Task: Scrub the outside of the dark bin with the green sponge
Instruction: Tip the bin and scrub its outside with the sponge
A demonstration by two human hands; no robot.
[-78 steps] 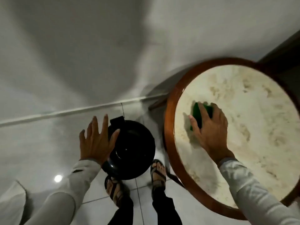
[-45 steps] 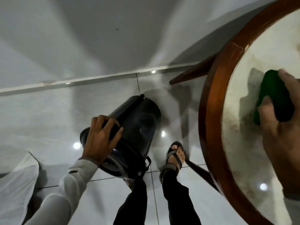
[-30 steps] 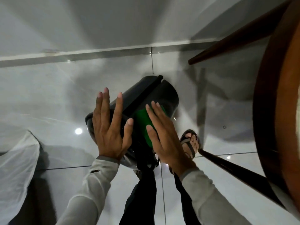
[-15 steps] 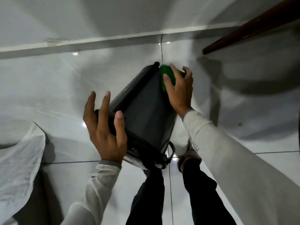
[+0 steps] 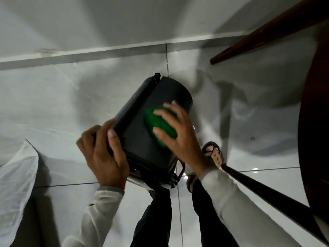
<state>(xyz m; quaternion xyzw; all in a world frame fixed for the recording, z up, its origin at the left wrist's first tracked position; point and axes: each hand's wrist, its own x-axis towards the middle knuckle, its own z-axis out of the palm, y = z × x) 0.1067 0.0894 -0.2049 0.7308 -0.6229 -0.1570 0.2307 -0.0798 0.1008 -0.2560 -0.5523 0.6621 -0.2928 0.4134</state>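
Note:
The dark bin (image 5: 142, 139) is tipped toward me over the white tiled floor, its base pointing away and its rim near my legs. My left hand (image 5: 103, 154) grips the bin's left side near the rim, thumb on top. My right hand (image 5: 179, 138) presses the green sponge (image 5: 158, 127) flat against the bin's upper outside wall, about halfway along it. My fingers cover the sponge's right part.
A round wooden table's edge (image 5: 313, 122) and its dark legs (image 5: 267, 27) stand at the right. A white plastic bag (image 5: 16, 184) lies on the floor (image 5: 62, 97) at the left. My sandalled foot (image 5: 213, 154) is just right of the bin.
My right hand took the sponge off the table and put it on the bin. In the last half second it slid from the bin's far end back toward the rim. My left hand closed on the bin's side.

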